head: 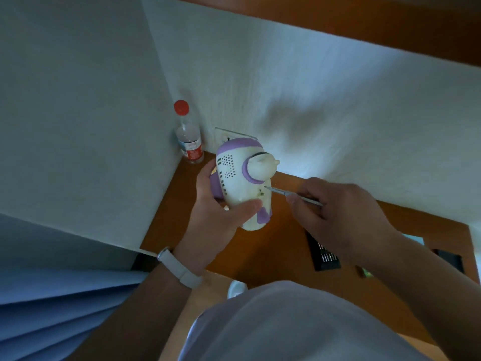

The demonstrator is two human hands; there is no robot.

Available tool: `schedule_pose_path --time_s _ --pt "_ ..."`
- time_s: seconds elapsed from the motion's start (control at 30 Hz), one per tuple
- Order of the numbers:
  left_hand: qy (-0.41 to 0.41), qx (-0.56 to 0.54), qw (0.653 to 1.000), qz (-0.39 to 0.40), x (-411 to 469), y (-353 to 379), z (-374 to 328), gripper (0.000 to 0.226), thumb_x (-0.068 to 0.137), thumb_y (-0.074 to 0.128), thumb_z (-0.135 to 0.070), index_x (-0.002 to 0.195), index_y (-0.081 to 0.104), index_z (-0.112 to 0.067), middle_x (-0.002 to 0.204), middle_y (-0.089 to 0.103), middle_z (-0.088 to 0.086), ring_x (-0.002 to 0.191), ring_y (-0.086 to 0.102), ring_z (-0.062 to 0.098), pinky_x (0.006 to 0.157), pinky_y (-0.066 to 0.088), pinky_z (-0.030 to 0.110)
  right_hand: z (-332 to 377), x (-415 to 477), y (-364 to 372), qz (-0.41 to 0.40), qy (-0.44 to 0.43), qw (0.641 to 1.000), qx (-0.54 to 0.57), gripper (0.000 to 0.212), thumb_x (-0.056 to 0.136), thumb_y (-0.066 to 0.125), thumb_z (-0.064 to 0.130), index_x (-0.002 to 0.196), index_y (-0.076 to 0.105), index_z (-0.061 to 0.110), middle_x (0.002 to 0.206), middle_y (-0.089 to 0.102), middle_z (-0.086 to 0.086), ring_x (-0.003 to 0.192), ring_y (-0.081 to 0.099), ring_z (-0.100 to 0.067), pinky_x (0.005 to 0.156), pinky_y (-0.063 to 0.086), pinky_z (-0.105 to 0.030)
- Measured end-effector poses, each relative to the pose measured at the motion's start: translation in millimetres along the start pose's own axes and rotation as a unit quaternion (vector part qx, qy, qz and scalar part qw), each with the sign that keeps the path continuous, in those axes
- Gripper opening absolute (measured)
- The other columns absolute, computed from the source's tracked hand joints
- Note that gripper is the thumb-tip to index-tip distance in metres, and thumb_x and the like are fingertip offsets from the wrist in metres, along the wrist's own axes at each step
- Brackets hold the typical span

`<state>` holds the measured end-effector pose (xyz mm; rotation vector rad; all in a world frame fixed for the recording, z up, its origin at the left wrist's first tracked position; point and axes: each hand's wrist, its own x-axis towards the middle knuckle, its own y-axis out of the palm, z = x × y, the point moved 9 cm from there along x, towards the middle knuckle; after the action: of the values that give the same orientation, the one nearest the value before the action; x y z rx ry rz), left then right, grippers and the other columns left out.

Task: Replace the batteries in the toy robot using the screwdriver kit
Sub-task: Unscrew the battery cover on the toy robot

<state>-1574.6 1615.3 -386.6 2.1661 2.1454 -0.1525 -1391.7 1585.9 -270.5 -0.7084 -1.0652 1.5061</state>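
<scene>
A white and purple toy robot (239, 178) is held above the wooden table, its back with speaker holes turned toward me. My left hand (218, 204) grips its body from the left and below. My right hand (335, 209) pinches a thin metal screwdriver (294, 196), whose tip touches the robot's lower back at a small recess. The black screwdriver kit (322, 254) lies open on the table under my right forearm, with several bits showing.
A clear water bottle (188, 138) with a red cap stands in the wall corner. A wall socket (229, 136) sits behind the robot. The wooden table (260, 246) has a dark object (447, 259) and a small item (364, 272) at its right edge. A white object (236, 287) lies at the near edge.
</scene>
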Motion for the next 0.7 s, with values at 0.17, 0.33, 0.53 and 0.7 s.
schedule_pose_path --time_s 0.17,0.33,0.53,0.7 --pt "0.013 0.020 0.999 -0.025 -7.9 -11.2 -0.8 0.100 0.070 0.089 -0.009 0.147 0.029 -0.027 0.122 0.058 -0.020 0.108 0.062 -0.005 0.079 0.060 0.023 12.2 2.5 5.0 -0.007 -0.041 0.999 -0.030 0.028 0.092 0.055 0.040 0.070 0.060 0.024 0.044 0.035 0.013 0.037 0.038 -0.005 0.037 0.025 -0.019" --pt "0.021 0.032 0.999 -0.033 -11.9 -14.8 -0.5 0.100 0.068 0.091 -0.016 0.147 0.031 -0.029 0.125 0.058 -0.018 0.110 0.063 0.000 0.080 0.060 0.024 15.9 2.7 11.0 -0.003 -0.047 0.998 -0.028 0.028 0.091 0.052 0.043 0.070 0.059 0.025 0.045 0.032 0.014 0.036 0.036 -0.004 0.039 0.020 -0.017" --pt "0.052 0.061 0.996 -0.032 -10.3 -11.6 -3.6 0.099 0.068 0.093 -0.017 0.142 0.029 -0.033 0.111 0.056 -0.042 0.108 0.060 -0.009 0.073 0.055 0.013 11.4 0.9 11.4 0.003 -0.034 0.999 -0.037 0.031 0.092 0.050 0.043 0.066 0.051 0.026 0.045 0.032 0.011 0.036 0.035 -0.008 0.039 0.023 -0.021" --pt "0.090 0.098 0.991 -0.033 -10.6 -7.7 -10.9 0.099 0.069 0.092 -0.015 0.141 0.026 -0.033 0.110 0.048 -0.051 0.110 0.053 -0.017 0.070 0.051 0.006 7.2 1.3 10.5 0.018 -0.023 0.998 -0.064 0.033 0.092 0.049 0.045 0.067 0.056 0.023 0.045 0.036 0.009 0.038 0.037 -0.008 0.039 0.024 -0.022"
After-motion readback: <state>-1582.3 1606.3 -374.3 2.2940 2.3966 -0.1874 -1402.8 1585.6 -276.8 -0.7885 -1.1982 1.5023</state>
